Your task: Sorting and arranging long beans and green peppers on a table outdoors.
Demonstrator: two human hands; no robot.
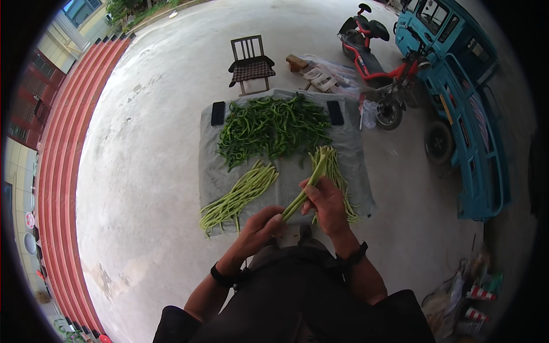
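Observation:
A small bunch of long green beans [296, 204] slants between my two hands in front of my body. My left hand [262, 226] grips its lower end, with the thumb on top. Higher up, my right hand [328, 203] has its fingers and thumb around the same bunch. Under and behind my right hand lies a pile of yardlong beans [336, 169], partly hidden by it. Another pile of yardlong beans [242, 193] is spread to the left, its tips reaching the cloth's edge. Beyond both, a broad heap of green chili peppers [274, 126] covers the far part of the grey cloth [285, 171].
Two black phones [218, 113] [335, 113] flank the pepper heap. Behind the cloth stands a wooden chair [251, 64]. A red scooter [373, 68] and a blue cargo tricycle [467, 141] are parked to the right. Red steps [73, 184] run along the left; striped cones [481, 293] lie lower right.

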